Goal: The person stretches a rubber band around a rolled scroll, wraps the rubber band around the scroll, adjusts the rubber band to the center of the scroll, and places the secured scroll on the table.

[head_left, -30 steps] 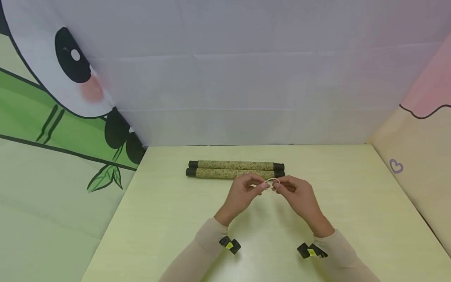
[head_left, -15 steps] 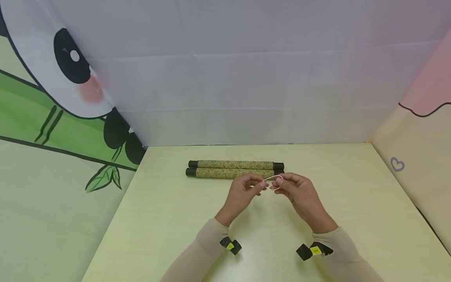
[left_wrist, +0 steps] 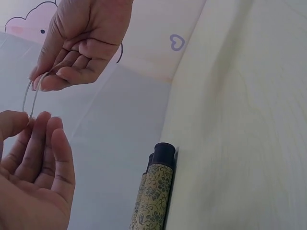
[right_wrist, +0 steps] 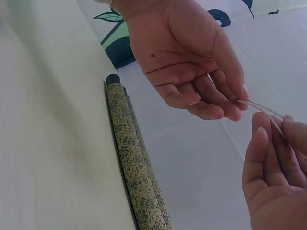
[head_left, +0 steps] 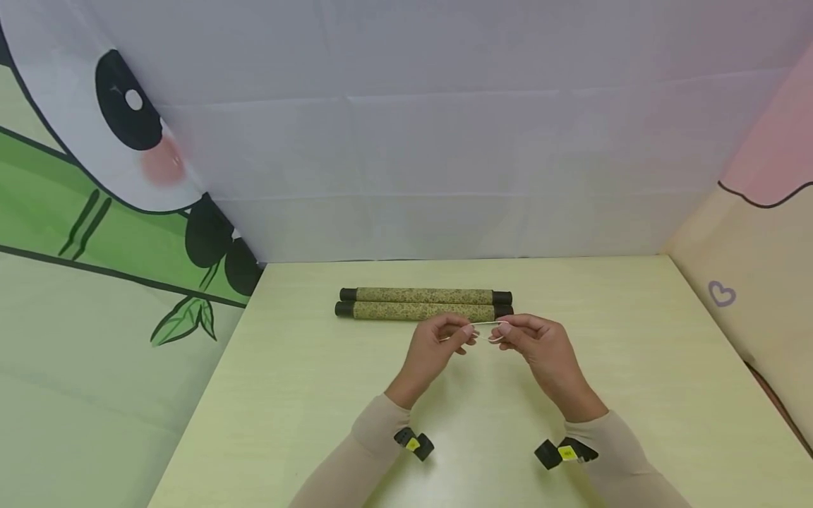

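Observation:
A thin white rubber band [head_left: 489,323] is stretched lightly between two hands above the table. My left hand [head_left: 432,353] pinches one end between thumb and forefinger. My right hand [head_left: 546,356] pinches the other end in the same way. Two strands of the rubber band [left_wrist: 33,98] run side by side between the fingertips in the left wrist view. Just beyond the hands lie two rolled scrolls, a rear scroll [head_left: 422,295] and a front scroll [head_left: 406,311]. Both have patterned green-gold covers and black ends. My fingers overlap the near edge of the front scroll in the head view.
The pale wooden table [head_left: 267,409] extends on all sides of the scrolls. A plain whitish backdrop [head_left: 444,155] rises at its far edge. Printed cloth walls stand at the left and right, the right wall [head_left: 711,247] bearing a small heart.
The rubber band has gone from a curved arch to a flatter, straighter line between the hands. The right hand has shifted slightly right, widening the gap. Both scrolls stay where they were.

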Motion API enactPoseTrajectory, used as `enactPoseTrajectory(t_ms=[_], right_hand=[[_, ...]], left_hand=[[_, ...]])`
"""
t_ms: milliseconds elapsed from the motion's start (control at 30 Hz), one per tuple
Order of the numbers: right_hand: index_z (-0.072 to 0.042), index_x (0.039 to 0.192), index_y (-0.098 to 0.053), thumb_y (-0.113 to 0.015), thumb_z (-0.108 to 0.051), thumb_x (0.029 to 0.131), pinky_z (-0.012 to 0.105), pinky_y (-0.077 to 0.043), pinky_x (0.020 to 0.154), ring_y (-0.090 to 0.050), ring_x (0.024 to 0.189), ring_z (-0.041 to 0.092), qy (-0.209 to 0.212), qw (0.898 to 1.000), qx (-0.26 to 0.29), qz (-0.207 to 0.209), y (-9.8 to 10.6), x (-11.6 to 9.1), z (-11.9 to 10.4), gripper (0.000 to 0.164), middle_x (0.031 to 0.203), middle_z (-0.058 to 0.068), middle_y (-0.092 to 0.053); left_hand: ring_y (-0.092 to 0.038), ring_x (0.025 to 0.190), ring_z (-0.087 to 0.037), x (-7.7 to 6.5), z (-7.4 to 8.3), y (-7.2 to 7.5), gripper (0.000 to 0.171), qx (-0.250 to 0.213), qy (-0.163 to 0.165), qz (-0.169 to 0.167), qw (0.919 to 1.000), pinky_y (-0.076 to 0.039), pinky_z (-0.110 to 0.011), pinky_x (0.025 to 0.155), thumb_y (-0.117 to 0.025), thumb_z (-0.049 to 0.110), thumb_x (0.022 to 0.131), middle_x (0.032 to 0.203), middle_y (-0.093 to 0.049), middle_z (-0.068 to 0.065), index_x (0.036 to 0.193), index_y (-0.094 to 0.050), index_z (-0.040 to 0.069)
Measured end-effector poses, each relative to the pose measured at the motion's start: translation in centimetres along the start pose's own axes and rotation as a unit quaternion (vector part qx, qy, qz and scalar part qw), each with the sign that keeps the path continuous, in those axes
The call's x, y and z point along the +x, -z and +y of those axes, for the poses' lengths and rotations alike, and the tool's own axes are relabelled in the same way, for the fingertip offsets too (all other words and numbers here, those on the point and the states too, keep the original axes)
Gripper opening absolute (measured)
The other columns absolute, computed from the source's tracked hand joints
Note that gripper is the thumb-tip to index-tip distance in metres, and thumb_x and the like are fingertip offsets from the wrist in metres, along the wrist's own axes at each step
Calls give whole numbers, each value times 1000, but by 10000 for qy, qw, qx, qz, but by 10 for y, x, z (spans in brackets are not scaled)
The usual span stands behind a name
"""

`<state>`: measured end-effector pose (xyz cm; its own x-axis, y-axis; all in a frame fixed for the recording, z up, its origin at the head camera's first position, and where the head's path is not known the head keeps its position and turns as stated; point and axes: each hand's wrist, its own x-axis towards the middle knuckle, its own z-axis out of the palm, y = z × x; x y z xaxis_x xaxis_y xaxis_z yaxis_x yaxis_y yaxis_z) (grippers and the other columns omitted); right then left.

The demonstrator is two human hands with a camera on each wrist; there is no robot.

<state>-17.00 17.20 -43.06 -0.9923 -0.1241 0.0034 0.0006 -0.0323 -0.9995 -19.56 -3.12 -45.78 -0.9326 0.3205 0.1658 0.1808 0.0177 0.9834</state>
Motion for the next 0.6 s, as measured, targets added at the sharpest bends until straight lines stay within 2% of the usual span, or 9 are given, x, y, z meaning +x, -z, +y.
enactPoseTrajectory(t_ms=[67, 167, 333, 500, 600], right_hand=[[2, 108, -64, -67, -26, 87, 33, -54, 77, -67, 88, 23, 80, 9997, -214, -8, 0, 1, 1, 36, 95, 12, -70], [-1, 109, -66, -65, -25, 89, 31, -54, 76, -66, 85, 23, 233, 9970, -738, -77, -1, -1, -10, 31, 94, 12, -70], [-9, 106, -69, -63, -23, 90, 30, -53, 74, -65, 81, 21, 504, 9851, -1625, -261, 1, -2, -24, 22, 89, 7, -70], [-14, 104, -70, -63, -28, 90, 29, -54, 74, -66, 80, 15, 553, 9817, -1785, -359, 13, 6, -11, 21, 87, 2, -71], [-16, 103, -70, -64, -32, 89, 29, -54, 73, -67, 80, 14, 626, 9809, -1814, -317, 18, 7, -5, 23, 87, 2, -70]], left_hand=[[-67, 83, -19, 1, 1, 0, 28, -18, 47, -90, 9999, -56, -35, 67, -62, 32, 91, 95, -70, -6, 106, -65, 10], [-67, 86, -18, 3, 2, 0, 30, -17, 135, -242, 9996, -56, -35, 69, -60, 33, 92, 100, -69, -8, 114, -63, 13], [-65, 91, -20, 6, 3, 6, 30, 155, 268, -342, 9989, -55, -37, 71, -56, 33, 95, 106, -68, -3, 120, -59, 17], [-65, 91, -20, 12, 1, 11, 26, 559, 398, -288, 9972, -55, -38, 72, -54, 25, 97, 108, -67, -4, 120, -58, 14], [-65, 89, -16, 14, 1, 11, 22, 787, 455, -268, 9955, -55, -39, 72, -53, 19, 97, 105, -67, -3, 117, -59, 15]])
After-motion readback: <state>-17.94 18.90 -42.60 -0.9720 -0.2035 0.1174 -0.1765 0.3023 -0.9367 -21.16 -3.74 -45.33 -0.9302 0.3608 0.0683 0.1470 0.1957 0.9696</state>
